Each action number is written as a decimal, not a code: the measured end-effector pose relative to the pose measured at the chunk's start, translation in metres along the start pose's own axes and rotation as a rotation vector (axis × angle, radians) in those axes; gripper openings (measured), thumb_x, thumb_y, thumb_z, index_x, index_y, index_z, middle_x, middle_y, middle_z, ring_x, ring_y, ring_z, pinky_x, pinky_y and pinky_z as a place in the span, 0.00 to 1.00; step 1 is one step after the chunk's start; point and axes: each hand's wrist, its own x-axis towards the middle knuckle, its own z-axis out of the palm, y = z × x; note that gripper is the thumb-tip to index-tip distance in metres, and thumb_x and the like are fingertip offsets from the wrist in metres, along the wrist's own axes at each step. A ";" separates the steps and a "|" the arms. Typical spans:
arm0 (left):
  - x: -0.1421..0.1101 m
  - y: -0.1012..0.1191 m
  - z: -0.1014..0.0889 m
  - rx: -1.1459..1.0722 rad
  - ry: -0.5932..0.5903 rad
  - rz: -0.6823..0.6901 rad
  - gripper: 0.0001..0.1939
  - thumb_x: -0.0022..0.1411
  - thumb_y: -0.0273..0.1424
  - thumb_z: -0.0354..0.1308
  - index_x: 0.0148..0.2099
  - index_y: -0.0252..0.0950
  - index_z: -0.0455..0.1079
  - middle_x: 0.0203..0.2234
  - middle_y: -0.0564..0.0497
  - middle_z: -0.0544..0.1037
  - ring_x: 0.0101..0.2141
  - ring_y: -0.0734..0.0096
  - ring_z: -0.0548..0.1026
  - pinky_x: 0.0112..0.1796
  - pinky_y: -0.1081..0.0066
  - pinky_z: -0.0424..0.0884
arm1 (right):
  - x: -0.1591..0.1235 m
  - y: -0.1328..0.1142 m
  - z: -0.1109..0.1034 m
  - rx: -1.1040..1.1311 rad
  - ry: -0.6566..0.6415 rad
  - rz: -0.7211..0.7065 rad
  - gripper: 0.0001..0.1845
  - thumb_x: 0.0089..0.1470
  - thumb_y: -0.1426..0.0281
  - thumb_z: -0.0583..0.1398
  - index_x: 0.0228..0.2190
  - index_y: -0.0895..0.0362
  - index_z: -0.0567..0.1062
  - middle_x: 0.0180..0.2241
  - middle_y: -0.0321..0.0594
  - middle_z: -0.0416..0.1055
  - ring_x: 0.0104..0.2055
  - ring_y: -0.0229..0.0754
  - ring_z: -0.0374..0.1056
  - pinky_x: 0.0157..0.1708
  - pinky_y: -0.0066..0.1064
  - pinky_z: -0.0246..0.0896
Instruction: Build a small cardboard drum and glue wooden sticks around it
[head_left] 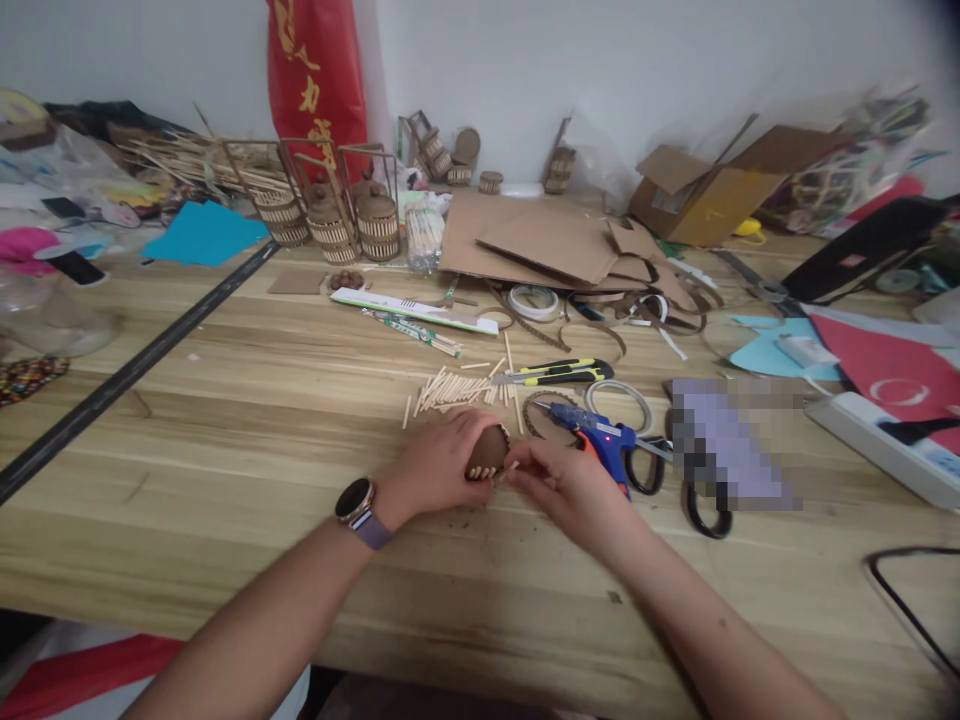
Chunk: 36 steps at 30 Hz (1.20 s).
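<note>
My left hand [444,462] is wrapped round a small round cardboard piece [487,452] with short sticks set along its rim. At its right edge my right hand [551,478] pinches a short wooden stick [511,467], its tip close to the rim. Just beyond the hands lies a loose pile of short wooden sticks [450,388]. A blue glue gun [600,432] rests right of my right hand, its nozzle over a ring of corrugated cardboard [549,418]. Yellow-and-black utility knives [562,372] lie behind it.
Black-handled scissors [646,468] and a roll of tape [619,402] lie to the right, near a white power strip [892,440]. Flat cardboard sheets [540,235] are stacked at the back. Several stick-sided buckets [330,235] stand at back left. A dark strip [142,365] crosses the left side.
</note>
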 end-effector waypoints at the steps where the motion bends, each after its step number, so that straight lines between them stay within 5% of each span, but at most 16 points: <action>1: 0.000 0.000 0.000 -0.001 0.000 0.000 0.30 0.53 0.30 0.62 0.57 0.38 0.57 0.54 0.41 0.71 0.57 0.52 0.66 0.57 0.51 0.63 | 0.001 0.001 0.001 -0.022 -0.004 -0.020 0.05 0.55 0.74 0.57 0.31 0.54 0.73 0.27 0.34 0.73 0.30 0.39 0.69 0.29 0.28 0.59; 21: 0.000 0.001 -0.002 -0.013 -0.004 0.038 0.32 0.49 0.25 0.62 0.56 0.38 0.59 0.54 0.42 0.70 0.56 0.53 0.67 0.57 0.52 0.63 | 0.004 0.011 0.016 -0.225 0.049 -0.284 0.08 0.59 0.77 0.53 0.31 0.55 0.70 0.31 0.40 0.71 0.33 0.41 0.68 0.30 0.28 0.59; 36: 0.000 0.006 0.008 -0.015 0.065 -0.033 0.33 0.49 0.26 0.63 0.57 0.40 0.59 0.53 0.44 0.71 0.56 0.52 0.67 0.56 0.51 0.64 | 0.003 0.008 0.018 -0.254 0.043 -0.267 0.09 0.60 0.76 0.52 0.34 0.56 0.72 0.33 0.42 0.72 0.34 0.43 0.70 0.32 0.31 0.64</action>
